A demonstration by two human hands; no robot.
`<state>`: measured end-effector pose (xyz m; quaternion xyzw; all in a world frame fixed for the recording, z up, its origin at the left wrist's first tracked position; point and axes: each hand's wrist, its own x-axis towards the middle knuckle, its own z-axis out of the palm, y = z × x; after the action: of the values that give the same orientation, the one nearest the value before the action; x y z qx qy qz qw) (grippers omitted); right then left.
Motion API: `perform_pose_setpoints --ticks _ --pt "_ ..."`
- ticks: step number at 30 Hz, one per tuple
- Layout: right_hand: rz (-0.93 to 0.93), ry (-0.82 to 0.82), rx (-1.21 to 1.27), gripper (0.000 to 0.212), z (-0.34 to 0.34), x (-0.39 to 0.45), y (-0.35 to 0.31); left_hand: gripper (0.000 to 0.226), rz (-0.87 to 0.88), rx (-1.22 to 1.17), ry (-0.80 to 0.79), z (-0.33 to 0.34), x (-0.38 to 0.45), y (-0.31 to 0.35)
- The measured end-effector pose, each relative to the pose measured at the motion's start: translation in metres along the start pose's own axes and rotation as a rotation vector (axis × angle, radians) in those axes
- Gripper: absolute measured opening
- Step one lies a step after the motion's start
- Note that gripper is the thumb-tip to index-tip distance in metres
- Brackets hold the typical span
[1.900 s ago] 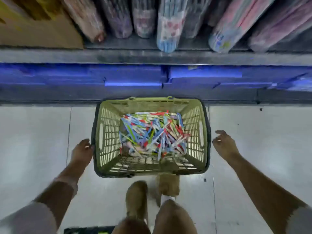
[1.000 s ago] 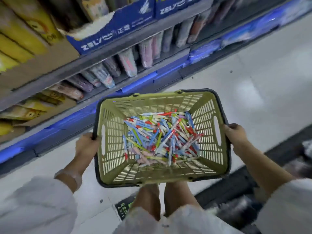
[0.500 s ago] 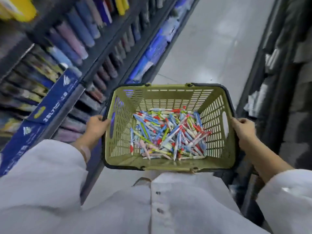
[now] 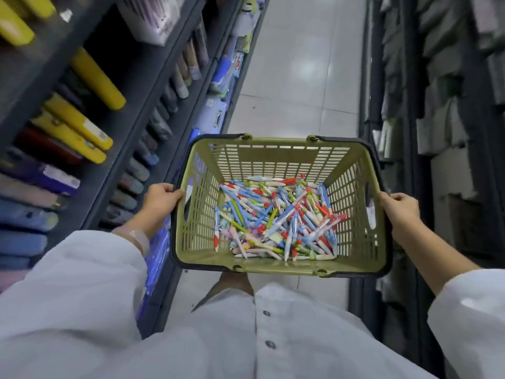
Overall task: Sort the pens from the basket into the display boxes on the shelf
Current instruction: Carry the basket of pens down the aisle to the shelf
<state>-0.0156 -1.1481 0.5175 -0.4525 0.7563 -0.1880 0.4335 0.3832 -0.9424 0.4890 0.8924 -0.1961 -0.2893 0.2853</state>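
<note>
Aisle: pale glossy floor tiles [image 4: 300,77] run ahead between two dark shelving units, with a soft light glare on the tiles well beyond the hands.
Left shelving [image 4: 142,86]: dark grey metal shelves beyond and outside the left hand, stocked with soft zipped pouches [image 4: 95,77] in yellow, blue and grey, blurred by motion.
Right shelving [image 4: 448,105]: dark racks outside the right hand, holding pale boxy packs too blurred to name.
Basket [image 4: 273,157]: olive-green plastic, rectangular, with slotted lattice walls, a dark rim and a long handle slot in each short side; it is carried level between the two hands, in front of the person's body.
Pens [image 4: 276,220]: a loose, crisscrossed heap on the basket floor, midway between the two grips; slim plastic barrels, mostly white and light blue, with red, green, yellow and pink parts.
Left hand [image 4: 161,196]: fingers curled round the basket's left rim beside the handle slot, thumb on top of the edge.
Right hand [image 4: 399,210]: fingers wrapped round the right rim, knuckles up, level with the opposite grip.
Wristband [image 4: 139,239]: pale, translucent band on the left wrist, just behind that grip.
Clothing: white buttoned shirt [image 4: 246,337] with smooth cloth; long sleeve on the left arm, right sleeve pushed back from the bare forearm.
</note>
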Motion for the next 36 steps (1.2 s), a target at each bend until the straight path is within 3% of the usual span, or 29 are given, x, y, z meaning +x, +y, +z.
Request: perform_pose_setpoints --ticks 5,12,19,24,27,36 --pt "0.063 0.066 0.013 0.021 0.034 0.077 -0.084 0.047 0.073 0.094 -0.078 0.008 0.13 0.097" --pt "0.104 0.136 0.074 0.029 0.064 0.195 -0.189 0.045 0.198 0.211 -0.099 0.033 0.282 0.252" --pt "0.105 0.093 0.039 0.032 0.096 0.377 -0.31 0.046 0.224 0.225 -0.083 0.094 0.434 0.405" --pt "0.061 0.077 -0.004 0.025 0.102 0.495 -0.425 0.033 0.177 0.278 -0.039 0.118 0.532 0.516" --pt "0.053 0.084 0.007 0.031 0.106 0.561 -0.491 0.027 0.179 0.252 -0.006 0.137 0.588 0.579" --pt "0.063 0.165 0.032 0.027 0.138 0.8 -0.673 0.043 0.2 0.19 -0.037 0.229 0.806 0.784"
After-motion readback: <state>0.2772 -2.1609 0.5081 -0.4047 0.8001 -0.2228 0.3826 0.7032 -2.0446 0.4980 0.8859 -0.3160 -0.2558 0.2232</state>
